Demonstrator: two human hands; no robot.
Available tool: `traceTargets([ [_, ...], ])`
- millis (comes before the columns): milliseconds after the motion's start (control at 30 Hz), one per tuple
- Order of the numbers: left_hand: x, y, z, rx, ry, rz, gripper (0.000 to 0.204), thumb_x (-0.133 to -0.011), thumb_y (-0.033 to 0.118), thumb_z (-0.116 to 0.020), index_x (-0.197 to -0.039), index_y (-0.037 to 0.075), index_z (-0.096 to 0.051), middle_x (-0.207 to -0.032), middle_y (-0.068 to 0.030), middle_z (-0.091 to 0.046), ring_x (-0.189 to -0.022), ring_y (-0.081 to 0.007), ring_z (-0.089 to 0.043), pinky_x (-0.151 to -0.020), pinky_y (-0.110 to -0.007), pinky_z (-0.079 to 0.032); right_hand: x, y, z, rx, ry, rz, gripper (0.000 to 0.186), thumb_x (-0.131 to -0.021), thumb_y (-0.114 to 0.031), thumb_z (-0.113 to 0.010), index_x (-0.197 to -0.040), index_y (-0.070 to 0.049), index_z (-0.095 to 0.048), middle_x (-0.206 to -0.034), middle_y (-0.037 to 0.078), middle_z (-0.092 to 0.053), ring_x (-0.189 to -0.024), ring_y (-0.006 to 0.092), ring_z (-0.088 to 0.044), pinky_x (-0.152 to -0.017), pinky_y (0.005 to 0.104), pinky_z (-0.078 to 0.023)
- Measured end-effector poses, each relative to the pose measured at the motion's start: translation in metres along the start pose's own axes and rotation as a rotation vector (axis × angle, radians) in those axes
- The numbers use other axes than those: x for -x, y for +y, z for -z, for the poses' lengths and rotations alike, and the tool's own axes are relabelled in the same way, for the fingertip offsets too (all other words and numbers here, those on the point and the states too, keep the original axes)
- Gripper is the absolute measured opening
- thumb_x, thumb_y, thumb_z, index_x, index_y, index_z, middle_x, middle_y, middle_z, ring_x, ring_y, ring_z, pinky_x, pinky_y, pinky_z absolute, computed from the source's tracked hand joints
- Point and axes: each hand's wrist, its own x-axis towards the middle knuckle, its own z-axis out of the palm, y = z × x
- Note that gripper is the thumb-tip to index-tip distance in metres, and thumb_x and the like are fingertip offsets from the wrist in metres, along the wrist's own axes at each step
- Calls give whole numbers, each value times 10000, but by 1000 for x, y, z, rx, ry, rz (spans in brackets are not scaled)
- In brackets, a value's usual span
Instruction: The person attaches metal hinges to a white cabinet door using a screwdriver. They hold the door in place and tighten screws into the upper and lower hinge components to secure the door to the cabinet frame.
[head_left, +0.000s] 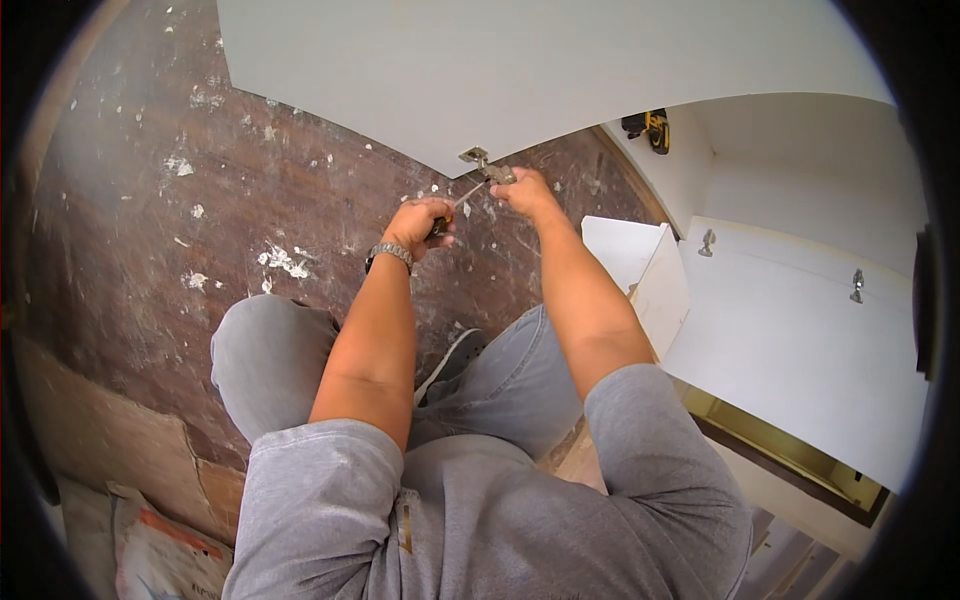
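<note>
A large white cabinet door panel point(520, 75) spans the top of the view, with a metal concealed hinge point(498, 174) fixed near its lower corner. My right hand point(528, 192) pinches the free arm of that hinge between thumb and fingers. Just left of it, my left hand point(414, 222) is wrapped round the dark handle of a screwdriver point(467, 195). The thin shaft slants up to the right, and its tip reaches the hinge; whether it sits in a screw is too small to tell.
A yellow and black power drill point(657, 131) is at the white cabinet point(780, 150) on the right. Nearby, another white panel point(800, 340) carries two hinges. White spots mark the brown floor point(130, 200). At lower left are a brown sheet point(110, 420) and a printed bag point(165, 560).
</note>
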Motion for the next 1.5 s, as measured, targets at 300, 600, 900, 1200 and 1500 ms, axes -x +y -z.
traceTargets([
  [300, -15, -6, 0, -500, 54, -164, 185, -847, 198, -658, -887, 29, -723, -763, -67, -678, -583, -184, -618, -474, -327, -454, -7, 3, -6, 211, 168, 22, 244, -767, -103, -748, -973, 10, -679, -791, 78, -672, -713, 179, -614, -681, 342, -488],
  [600, 8, -29, -38, -1318, 366, -762, 187, -854, 265, -616, -850, 86, -671, -847, -115, -702, -872, -382, -655, -745, -482, -516, -7, 5, 7, 218, 150, -53, 306, -763, -160, -767, -1017, -14, -677, -910, 137, -693, -849, 248, -643, -788, 378, -491],
  [900, -11, -9, 8, -373, 5, -185, 140, -769, 151, -614, -792, 42, -699, -770, -82, -641, -680, -171, -608, -612, -322, -493, -1, -9, -10, 241, 106, 39, 474, -767, -212, -780, -1176, -16, -642, -1110, 169, -677, -1051, 287, -635, -929, 367, -477],
  [1200, -6, -3, -7, -387, 61, -123, 141, -850, 133, -635, -854, 12, -709, -733, -83, -675, -545, -148, -593, -442, -304, -418, 11, -17, -18, 306, 346, 84, 400, -783, -208, -767, -1130, -30, -677, -1048, 161, -713, -997, 278, -668, -894, 366, -489],
  [1500, 0, -32, -21, -1125, 338, -724, 161, -888, 219, -584, -867, 83, -667, -870, -157, -685, -739, -384, -661, -629, -490, -517, 20, -33, -4, 221, 104, -18, 373, -800, -200, -753, -1108, -5, -672, -1029, 162, -709, -950, 271, -658, -873, 374, -485],
])
